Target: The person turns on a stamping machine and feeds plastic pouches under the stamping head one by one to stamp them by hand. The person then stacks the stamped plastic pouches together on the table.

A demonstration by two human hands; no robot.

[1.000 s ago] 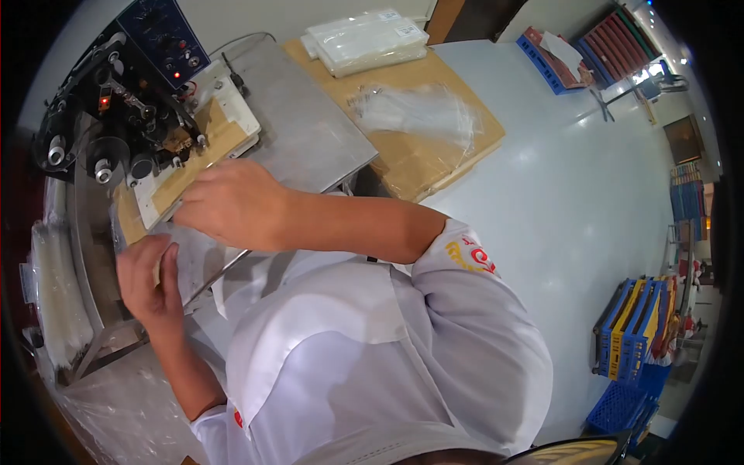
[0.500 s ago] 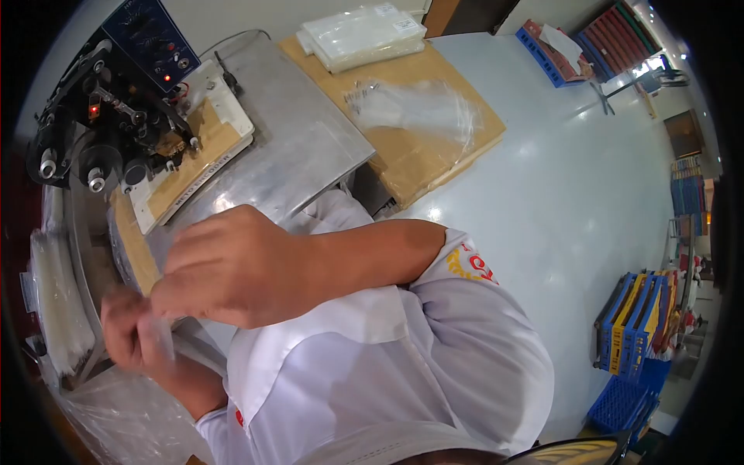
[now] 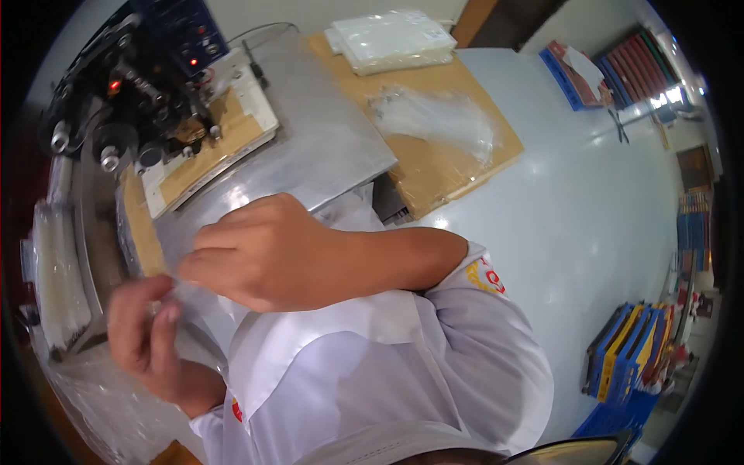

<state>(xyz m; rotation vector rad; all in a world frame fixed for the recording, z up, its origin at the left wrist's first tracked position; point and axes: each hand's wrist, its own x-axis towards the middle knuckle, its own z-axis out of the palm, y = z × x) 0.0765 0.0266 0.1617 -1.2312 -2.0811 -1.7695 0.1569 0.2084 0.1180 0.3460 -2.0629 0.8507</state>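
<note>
My right hand (image 3: 260, 256) reaches across from the right, its fingers curled and pinched together. From the pinch a clear plastic bag (image 3: 203, 304) seems to hang, mostly see-through and partly hidden by the hand. Just left of it is my left hand (image 3: 146, 329), slightly blurred, its thumb and index finger curved with a gap between them. The left index fingertip comes close to the right fingertips; whether they touch I cannot tell. Behind both hands stands a black coding machine (image 3: 128, 101) with a red light, on a white base (image 3: 260, 128).
Flat clear bags (image 3: 434, 120) lie spread on a cardboard box (image 3: 496, 147), beside a wrapped stack of bags (image 3: 395, 43). More plastic bags (image 3: 58, 279) stand at the left. The metal table (image 3: 333, 147) has a corner near my right forearm. Blue and yellow crates (image 3: 624, 353) are on the floor.
My left thumb and index finger have come apart, and the clear plastic seen at them before no longer shows there. The whole view has shifted slightly, with the machine now further right.
</note>
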